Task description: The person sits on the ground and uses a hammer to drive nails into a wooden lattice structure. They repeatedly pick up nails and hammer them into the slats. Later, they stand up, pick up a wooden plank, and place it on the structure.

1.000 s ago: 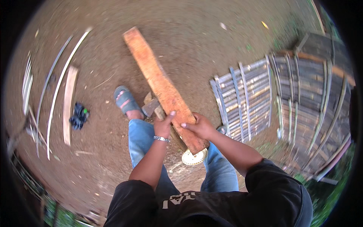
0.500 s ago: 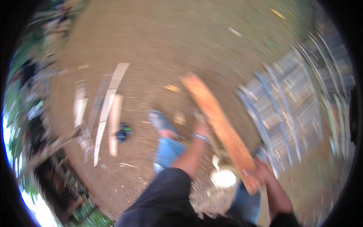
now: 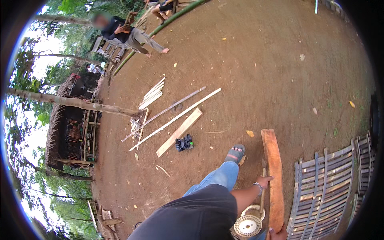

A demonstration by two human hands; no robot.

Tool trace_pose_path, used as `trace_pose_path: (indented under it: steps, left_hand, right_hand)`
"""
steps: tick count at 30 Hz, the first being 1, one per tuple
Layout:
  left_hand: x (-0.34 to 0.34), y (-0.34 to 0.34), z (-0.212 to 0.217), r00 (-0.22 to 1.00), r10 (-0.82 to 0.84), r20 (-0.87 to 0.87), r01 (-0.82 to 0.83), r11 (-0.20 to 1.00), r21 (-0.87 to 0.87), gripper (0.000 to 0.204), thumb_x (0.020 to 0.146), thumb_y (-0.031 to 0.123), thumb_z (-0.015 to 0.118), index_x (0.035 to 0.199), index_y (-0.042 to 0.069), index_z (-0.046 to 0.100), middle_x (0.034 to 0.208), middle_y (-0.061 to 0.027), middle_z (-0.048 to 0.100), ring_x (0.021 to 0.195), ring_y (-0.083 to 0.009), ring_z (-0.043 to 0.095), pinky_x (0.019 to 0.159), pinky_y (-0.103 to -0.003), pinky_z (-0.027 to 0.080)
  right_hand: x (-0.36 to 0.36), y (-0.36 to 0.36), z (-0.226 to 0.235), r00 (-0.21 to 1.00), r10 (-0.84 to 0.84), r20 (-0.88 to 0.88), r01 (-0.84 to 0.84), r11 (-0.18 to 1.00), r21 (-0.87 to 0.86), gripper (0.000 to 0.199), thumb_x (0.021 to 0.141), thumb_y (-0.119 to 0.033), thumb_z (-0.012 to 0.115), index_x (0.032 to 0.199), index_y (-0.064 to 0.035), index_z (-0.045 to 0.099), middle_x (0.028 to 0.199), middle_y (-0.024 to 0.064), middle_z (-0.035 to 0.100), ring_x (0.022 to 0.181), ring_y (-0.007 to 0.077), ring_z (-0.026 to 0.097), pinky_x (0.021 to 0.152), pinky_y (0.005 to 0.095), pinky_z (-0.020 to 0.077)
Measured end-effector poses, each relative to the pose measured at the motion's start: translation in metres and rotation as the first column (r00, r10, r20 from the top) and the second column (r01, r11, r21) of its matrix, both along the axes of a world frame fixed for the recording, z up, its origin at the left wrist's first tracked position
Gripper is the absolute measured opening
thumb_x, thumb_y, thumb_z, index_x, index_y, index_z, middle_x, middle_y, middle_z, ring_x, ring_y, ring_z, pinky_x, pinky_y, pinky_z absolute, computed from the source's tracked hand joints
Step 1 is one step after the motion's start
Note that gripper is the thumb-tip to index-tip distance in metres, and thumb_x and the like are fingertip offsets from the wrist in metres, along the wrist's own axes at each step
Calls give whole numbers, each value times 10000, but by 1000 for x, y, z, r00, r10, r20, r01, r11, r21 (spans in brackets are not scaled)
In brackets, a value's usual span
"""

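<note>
A long reddish-brown wooden plank (image 3: 274, 176) stretches away from me at the lower right. My right hand (image 3: 278, 234) grips its near end, partly cut off by the lower edge. Closed beside the plank's left edge, my left hand (image 3: 264, 182) wears a metal wristband and holds a slim tool with a wooden handle (image 3: 262, 200). The tool's narrow dark head points away from me; its kind is unclear. The left fingertips touch the plank. Below that hand sits a white round slotted plastic piece (image 3: 248, 226), with a pale rounded object partly hidden behind it.
Bamboo slat racks (image 3: 324, 188) lie to the right. On the dirt ahead are a pale board (image 3: 180, 132), long strips (image 3: 176, 119), short sticks (image 3: 152, 94) and a black plastic bag (image 3: 184, 143). A person (image 3: 124, 34) carries something at the far left, near a thatched hut (image 3: 72, 128).
My view has swung left, bringing the hut and people into sight. The plank appears farther right and more upright. Both hands keep their holds, the left now lower and against the plank.
</note>
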State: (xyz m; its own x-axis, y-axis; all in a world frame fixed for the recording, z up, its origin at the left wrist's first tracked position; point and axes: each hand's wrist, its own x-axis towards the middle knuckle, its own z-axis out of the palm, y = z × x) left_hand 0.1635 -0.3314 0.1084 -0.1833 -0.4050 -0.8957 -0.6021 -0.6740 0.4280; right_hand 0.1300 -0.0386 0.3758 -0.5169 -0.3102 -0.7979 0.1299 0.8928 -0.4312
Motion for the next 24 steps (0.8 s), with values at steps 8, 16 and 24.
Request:
trace_pose_path:
  steps: [8, 16, 24]
  left_hand:
    - [23, -11, 107, 955, -151, -254, 117, 982, -147, 609, 771, 471, 841, 1133, 6, 689, 952, -117, 729, 811, -184, 693, 763, -322, 556]
    - [84, -41, 69, 976, -104, -193, 131, 983, 130, 560, 829, 367, 783, 1182, -49, 660, 1101, -123, 717, 977, -205, 694, 897, -341, 535]
    - [65, -29, 71, 982, 14, -186, 31, 972, 233, 508, 870, 362, 741, 1183, -32, 670, 1121, -104, 715, 985, -191, 687, 904, -334, 525]
  right_hand:
    - [0, -71, -67, 964, -230, 134, 266, 846, -463, 489, 848, -122, 756, 1261, 54, 562, 1094, 118, 688, 975, 221, 656, 863, 353, 535]
    - [-7, 3, -298, 938, -347, -13, 346, 938, -31, 566, 909, -243, 714, 1345, 62, 522, 1349, 216, 578, 1249, 323, 547, 1079, 417, 405]
    - [-51, 117, -452, 837, 32, -546, 209, 904, 373, 738, 723, 16, 678, 1408, -42, 409, 1417, 239, 427, 1300, 445, 436, 1084, 485, 394]
